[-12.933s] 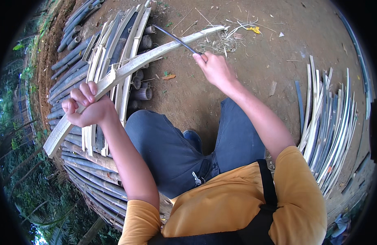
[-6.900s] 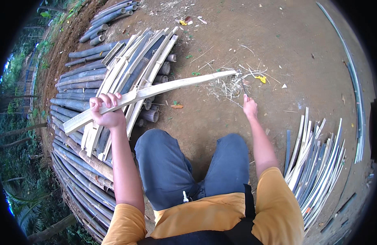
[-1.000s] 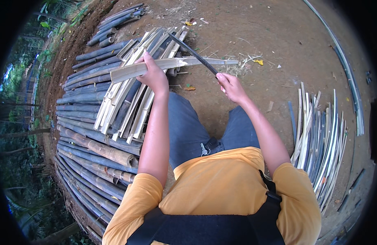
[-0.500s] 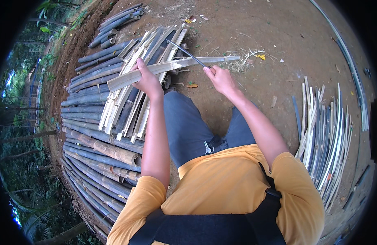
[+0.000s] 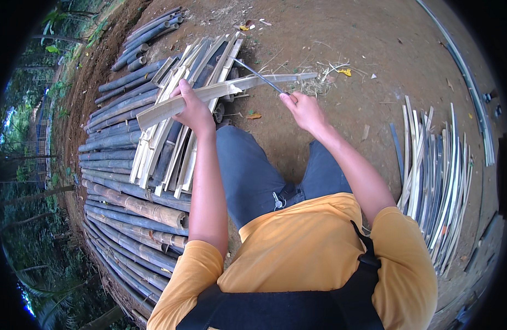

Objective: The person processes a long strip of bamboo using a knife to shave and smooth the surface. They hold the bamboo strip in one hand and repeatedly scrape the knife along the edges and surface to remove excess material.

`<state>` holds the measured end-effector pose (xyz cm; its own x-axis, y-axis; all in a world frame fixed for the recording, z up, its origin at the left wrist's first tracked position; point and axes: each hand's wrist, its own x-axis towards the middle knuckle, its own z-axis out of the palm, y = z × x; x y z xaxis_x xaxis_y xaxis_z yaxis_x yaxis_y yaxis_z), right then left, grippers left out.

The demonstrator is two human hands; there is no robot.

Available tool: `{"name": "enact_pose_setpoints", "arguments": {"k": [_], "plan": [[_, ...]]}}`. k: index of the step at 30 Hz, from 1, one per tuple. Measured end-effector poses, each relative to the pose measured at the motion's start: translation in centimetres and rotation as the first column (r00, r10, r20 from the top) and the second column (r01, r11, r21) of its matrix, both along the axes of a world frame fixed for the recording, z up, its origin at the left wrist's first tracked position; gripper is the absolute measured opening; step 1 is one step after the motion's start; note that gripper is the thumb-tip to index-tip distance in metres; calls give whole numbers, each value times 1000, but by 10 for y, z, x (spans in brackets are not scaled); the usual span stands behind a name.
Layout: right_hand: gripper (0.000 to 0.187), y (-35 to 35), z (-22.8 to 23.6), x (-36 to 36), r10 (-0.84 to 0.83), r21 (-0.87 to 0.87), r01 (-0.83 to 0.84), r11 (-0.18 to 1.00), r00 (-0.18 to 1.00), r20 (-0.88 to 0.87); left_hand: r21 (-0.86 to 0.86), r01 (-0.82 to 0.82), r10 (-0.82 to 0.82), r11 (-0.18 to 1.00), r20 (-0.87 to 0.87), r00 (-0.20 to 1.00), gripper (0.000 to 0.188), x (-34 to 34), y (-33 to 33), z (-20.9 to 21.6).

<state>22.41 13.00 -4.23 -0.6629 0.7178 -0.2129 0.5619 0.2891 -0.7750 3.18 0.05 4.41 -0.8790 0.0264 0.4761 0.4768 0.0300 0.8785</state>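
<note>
My left hand [image 5: 195, 114] is closed round a split bamboo strip [image 5: 155, 111], thumb on top. The strip slants up to the right, its pale inner face showing. Around its middle a splintered, roughly cut patch stands out. My right hand [image 5: 306, 111] grips the handle of a long narrow blade, seemingly a machete [image 5: 259, 75], seen nearly edge-on. Its blade points up and left, crossing the strip; whether it touches cannot be told. Beneath the left hand lies a pile of split bamboo pieces [image 5: 179, 71].
Dark bamboo poles [image 5: 113, 147] lie stacked at the left, under the split pieces. Thin bamboo strips [image 5: 440, 176] are bundled on the ground at the right. Shavings [image 5: 322, 82] lie beyond the right hand. Long poles [image 5: 466, 77] run along the far right edge.
Both hands, the bamboo strip and the blade keep nearly the same pose. The whole scene has shifted slightly in the picture, and the blade's tip lies a little nearer the strip.
</note>
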Motion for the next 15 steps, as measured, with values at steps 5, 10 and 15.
{"name": "enact_pose_setpoints", "arguments": {"k": [5,10,15], "plan": [[59,-4,-18,-3,10,25,-9,1000,999,-38,-34,1,-2,999,-10,1000,33,3,0,2],[57,1,-23,-4,-19,-30,19,999,1000,-7,-72,-35,32,997,-41,999,33,-12,-6,-6],[57,49,-96,-3,-102,-26,103,994,994,35,-20,-3,3,1000,7,1000,34,-12,4,-11]]}}
